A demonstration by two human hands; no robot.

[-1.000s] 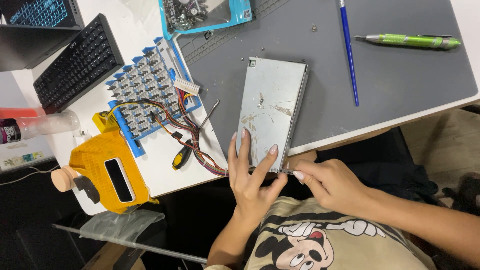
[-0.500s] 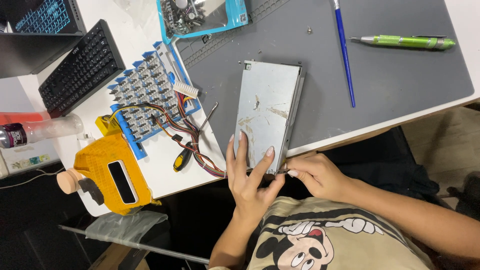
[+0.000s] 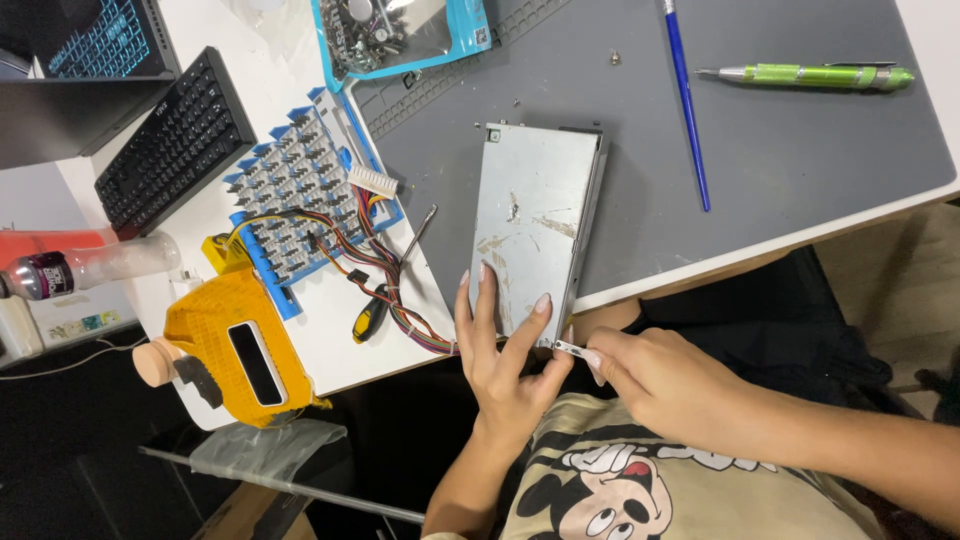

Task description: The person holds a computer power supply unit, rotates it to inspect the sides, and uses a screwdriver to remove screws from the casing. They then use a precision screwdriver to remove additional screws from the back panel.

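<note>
At the near edge of the grey work mat [image 3: 800,130], we see a flat rectangular metal casing [image 3: 535,225] lying lengthwise, its near corner hanging just past the counter [image 3: 300,330] edge. Its silvery top is dull and scuffed, with pale scratch marks and patches of residue near the middle, and a darker side wall shows along its right edge. Our left hand [image 3: 503,352] lies on the near end with fingers spread flat, pressing the casing down. Our right hand [image 3: 655,375] is pinched closed around a small metal tool [image 3: 570,348] whose tip meets the casing's near right corner. Farther out on the mat lie a blue pen-like tool [image 3: 686,100] and a green screwdriver [image 3: 815,75]. To the left, on the white counter, are a bundle of coloured wires [image 3: 375,285], a blue screw organiser tray [image 3: 300,185], a yellow device [image 3: 235,345] and a black keyboard [image 3: 175,140].
</note>
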